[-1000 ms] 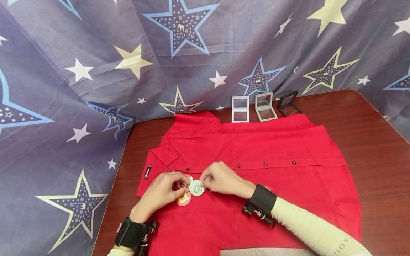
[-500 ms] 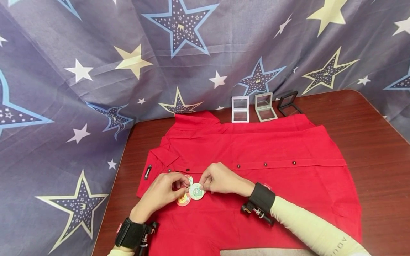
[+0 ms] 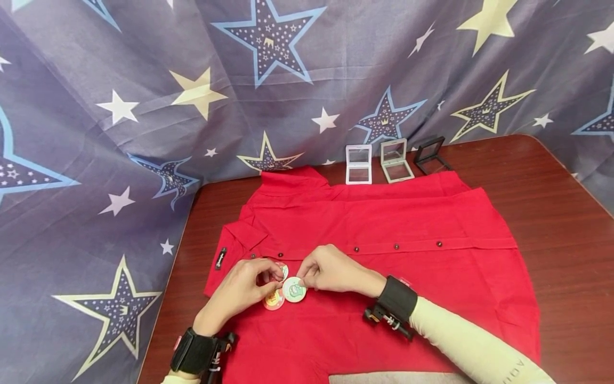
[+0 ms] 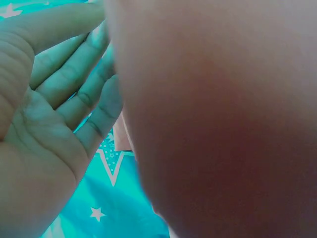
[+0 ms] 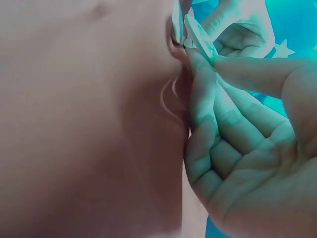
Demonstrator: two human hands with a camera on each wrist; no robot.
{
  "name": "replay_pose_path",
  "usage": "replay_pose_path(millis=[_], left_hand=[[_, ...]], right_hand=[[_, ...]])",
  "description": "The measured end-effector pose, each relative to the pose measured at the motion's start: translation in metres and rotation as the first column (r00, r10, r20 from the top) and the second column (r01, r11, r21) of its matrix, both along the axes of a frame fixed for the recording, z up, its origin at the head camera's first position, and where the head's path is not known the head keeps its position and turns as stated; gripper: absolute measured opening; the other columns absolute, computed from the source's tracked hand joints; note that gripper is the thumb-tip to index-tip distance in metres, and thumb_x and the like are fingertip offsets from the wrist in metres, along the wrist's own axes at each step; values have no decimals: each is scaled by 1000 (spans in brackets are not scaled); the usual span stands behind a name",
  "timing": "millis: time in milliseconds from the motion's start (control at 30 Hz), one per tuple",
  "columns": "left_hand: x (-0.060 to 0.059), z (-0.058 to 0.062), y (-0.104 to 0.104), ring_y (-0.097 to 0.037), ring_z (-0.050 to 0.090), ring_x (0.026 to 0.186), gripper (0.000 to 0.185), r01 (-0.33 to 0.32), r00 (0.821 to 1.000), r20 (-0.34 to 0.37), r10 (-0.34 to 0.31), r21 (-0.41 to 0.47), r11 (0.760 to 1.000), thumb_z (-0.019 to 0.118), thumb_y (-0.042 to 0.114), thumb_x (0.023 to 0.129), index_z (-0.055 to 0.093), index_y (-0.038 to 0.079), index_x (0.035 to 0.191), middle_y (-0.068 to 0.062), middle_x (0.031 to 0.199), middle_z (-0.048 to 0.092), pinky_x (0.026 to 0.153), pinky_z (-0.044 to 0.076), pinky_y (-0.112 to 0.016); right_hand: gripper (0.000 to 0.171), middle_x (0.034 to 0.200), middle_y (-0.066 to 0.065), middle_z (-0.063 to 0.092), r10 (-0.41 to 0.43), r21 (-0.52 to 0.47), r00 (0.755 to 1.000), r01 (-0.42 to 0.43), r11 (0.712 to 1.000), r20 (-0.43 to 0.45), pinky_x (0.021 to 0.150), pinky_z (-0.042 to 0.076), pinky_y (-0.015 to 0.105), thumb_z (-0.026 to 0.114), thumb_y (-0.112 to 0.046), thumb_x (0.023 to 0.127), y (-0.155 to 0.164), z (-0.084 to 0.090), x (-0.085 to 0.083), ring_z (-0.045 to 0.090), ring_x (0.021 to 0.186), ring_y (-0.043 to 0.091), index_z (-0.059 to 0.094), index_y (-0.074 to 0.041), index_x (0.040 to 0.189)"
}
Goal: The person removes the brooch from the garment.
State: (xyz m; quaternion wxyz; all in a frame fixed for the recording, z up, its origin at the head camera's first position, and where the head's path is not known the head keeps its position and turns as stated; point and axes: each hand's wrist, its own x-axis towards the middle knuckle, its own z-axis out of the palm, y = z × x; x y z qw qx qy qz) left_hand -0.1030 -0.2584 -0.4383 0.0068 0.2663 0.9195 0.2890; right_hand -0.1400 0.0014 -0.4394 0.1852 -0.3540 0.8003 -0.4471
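- Biggest risk we see: the green badge slips out of the pinch, or goes on crooked, because our right hand only has it by the edge with the fingertips. It sits just below centre-left of the head view, on the red shirt, right under the button placket.
- Second risk: if there's a pin on the back (we can't see the back from any view), it could jab a fingertip or snag extra fabric, since both hands are crowded tight over the same little spot.
- Third: the shirt could bunch or shift under the hands, because nothing pins it flat against the wooden table.
- Grip, right side: fingers curled, thumb and forefinger closed on the badge's rim. The right wrist view shows the disc edge-on near the top of the frame, clamped at the fingertips.
- Grip, left side: our left hand is curled with its fingertips at the pink-rimmed badge just left of the green one. Looks like a pinch on its rim, though the knuckles hide most of it. The orange badge lies touching, just below.
- Three small display cases sit along the shirt's top edge, well clear of the hands.
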Motion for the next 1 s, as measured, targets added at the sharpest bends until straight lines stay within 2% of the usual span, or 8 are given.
replay_pose_path(millis=[167, 367, 500, 700, 1000], left_hand=[[1, 2, 2, -2, 60, 69, 22, 5, 1000, 5, -5, 63, 998, 88, 14, 82, 75, 23, 96, 20, 85, 66, 60, 52, -26], [2, 6, 7, -3, 61, 70, 19, -1, 1000, 16, -1, 100, 995, 84, 15, 86, 74, 28, 96, 21, 84, 66, 59, 50, -25], [4, 6, 10, -5, 60, 69, 18, -13, 999, 39, 8, 122, 992, 83, 17, 88, 74, 30, 97, 20, 83, 66, 58, 49, -24], [6, 7, 15, -7, 53, 62, 16, -21, 998, 66, 12, 136, 991, 79, 21, 92, 72, 34, 97, 19, 80, 63, 55, 46, -24], [9, 7, 24, -10, 52, 58, 12, -41, 996, 90, 26, 167, 985, 77, 24, 95, 73, 35, 98, 14, 74, 61, 54, 45, -24]], right_hand=[[9, 72, -13, 69, 2, -52, 999, -4, 999, -48, 63, 52, 21, 77, -8, 88, 7, 5, 2, 64, 64, 5, 80, -16, 90], [9, 73, -12, 69, 4, -89, 999, -8, 996, -50, 64, 54, 22, 76, -9, 90, 14, 8, 2, 65, 60, 7, 79, -17, 91], [10, 73, -8, 70, 5, -99, 999, -10, 995, -44, 65, 55, 23, 75, -10, 90, 20, 8, 2, 64, 58, 8, 79, -19, 92], [9, 79, -4, 74, -11, -105, 998, 5, 994, -61, 68, 56, 25, 78, -11, 90, 28, 12, 3, 67, 66, 7, 80, -19, 94], [12, 76, -16, 69, -59, -95, 989, 47, 994, -133, 66, 55, 24, 77, -9, 89, 39, 15, 3, 64, 67, 4, 79, -19, 94]])
